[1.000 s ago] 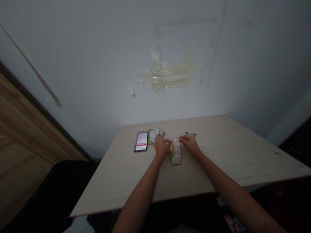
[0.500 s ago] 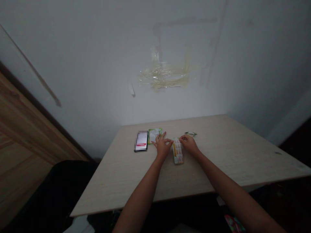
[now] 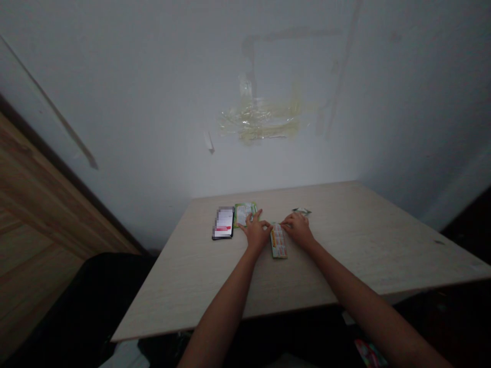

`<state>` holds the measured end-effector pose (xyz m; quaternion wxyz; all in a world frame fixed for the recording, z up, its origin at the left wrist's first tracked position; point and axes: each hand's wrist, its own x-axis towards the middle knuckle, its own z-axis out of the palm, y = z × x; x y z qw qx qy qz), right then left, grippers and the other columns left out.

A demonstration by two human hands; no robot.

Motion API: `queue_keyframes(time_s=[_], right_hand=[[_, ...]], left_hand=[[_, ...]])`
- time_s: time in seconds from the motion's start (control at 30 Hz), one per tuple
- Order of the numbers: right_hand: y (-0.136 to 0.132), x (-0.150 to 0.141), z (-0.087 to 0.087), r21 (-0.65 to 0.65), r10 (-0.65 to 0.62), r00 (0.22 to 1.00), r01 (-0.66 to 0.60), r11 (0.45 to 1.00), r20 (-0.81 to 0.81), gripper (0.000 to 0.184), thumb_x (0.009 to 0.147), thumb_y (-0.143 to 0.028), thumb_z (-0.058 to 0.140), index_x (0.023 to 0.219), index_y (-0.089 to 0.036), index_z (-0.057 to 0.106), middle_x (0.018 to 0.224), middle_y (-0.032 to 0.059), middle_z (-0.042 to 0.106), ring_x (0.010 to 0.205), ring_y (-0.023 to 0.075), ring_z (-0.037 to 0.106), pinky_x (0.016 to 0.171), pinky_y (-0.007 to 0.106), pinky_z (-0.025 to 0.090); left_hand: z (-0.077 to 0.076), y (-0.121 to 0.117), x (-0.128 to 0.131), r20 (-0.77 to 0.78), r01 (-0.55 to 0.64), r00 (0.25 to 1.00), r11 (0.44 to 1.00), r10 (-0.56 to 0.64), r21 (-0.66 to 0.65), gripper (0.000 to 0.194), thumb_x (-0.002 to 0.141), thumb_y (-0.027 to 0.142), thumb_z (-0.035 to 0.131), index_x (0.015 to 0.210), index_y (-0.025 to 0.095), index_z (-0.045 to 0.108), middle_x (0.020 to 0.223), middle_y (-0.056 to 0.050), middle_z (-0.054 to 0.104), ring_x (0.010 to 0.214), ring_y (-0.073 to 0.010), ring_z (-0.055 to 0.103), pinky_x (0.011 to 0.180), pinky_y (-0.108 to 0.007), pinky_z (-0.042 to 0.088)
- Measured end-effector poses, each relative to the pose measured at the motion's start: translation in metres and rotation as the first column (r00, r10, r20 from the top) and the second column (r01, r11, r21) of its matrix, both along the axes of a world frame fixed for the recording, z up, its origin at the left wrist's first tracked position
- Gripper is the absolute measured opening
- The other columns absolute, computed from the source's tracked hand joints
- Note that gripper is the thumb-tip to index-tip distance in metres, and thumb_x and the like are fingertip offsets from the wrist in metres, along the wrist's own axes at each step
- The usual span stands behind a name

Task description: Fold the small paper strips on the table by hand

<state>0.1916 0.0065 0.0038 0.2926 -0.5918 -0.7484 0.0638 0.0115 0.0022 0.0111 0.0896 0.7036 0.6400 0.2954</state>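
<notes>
A narrow printed packet, pale with a yellow strip and reddish print, lies on the table with its near end toward me. My left hand pinches its upper left corner between thumb and index finger, the other fingers fanned out. At the upper right corner, my right hand is closed on it with bent fingers. The fingertips cover part of the packet's far edge. Just beyond my left fingers is a green and white printed packet or card, partly hidden by them.
A phone with a lit, blurred screen lies left of the green card. Behind my right hand is a small torn-looking scrap. The pale wooden table meets a wall bearing old tape.
The packet has shifted slightly left. My right hand has moved a little left and its fingers have turned inward over the packet's far edge. My left hand stays nearly still.
</notes>
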Motion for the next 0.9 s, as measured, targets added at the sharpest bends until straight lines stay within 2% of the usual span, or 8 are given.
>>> queue_keyframes(time_s=[0.17,0.43,0.6,0.9], right_hand=[[0.003,0.001,-0.002,-0.033,-0.025,0.999,0.025,0.999,0.021,0.017,0.088,-0.030,0.063,0.094,-0.024,0.077,0.105,0.0069,0.067,0.109,0.0240,0.052,0.096,0.039,0.030],[0.003,-0.002,0.001,0.014,-0.043,0.997,0.042,0.999,0.069,0.019,0.089,-0.030,0.060,0.091,-0.022,0.077,0.104,0.0077,0.067,0.108,0.0248,0.052,0.097,0.040,0.029],[0.000,-0.006,0.006,0.034,-0.051,0.992,0.047,0.998,0.111,0.020,0.090,-0.029,0.058,0.091,-0.021,0.077,0.105,0.0089,0.066,0.107,0.0253,0.052,0.098,0.042,0.029],[0.001,-0.011,0.005,0.038,-0.085,0.982,0.080,0.996,0.168,0.021,0.091,-0.029,0.056,0.092,-0.021,0.075,0.107,0.0103,0.065,0.108,0.0261,0.051,0.096,0.042,0.032]], left_hand=[[0.000,-0.003,0.003,-0.068,0.005,0.998,1.000,-0.005,0.000,0.007,0.084,0.033,0.068,0.082,0.028,0.073,0.156,0.006,0.039,0.147,-0.0346,0.020,0.109,-0.078,0.003],[-0.001,-0.007,0.004,-0.135,-0.007,0.991,0.998,0.015,0.061,0.007,0.085,0.034,0.066,0.089,0.030,0.070,0.157,0.006,0.037,0.147,-0.0346,0.020,0.111,-0.077,0.000],[-0.001,-0.006,0.002,-0.107,-0.045,0.993,0.998,0.050,0.049,0.022,0.083,0.035,0.067,0.105,0.033,0.068,0.158,0.002,0.037,0.146,-0.0349,0.023,0.112,-0.076,0.001],[0.003,-0.002,-0.003,-0.187,-0.016,0.982,1.000,0.020,0.020,0.015,0.083,0.044,0.067,0.094,0.041,0.077,0.158,0.008,0.035,0.147,-0.0376,0.018,0.110,-0.076,0.000]])
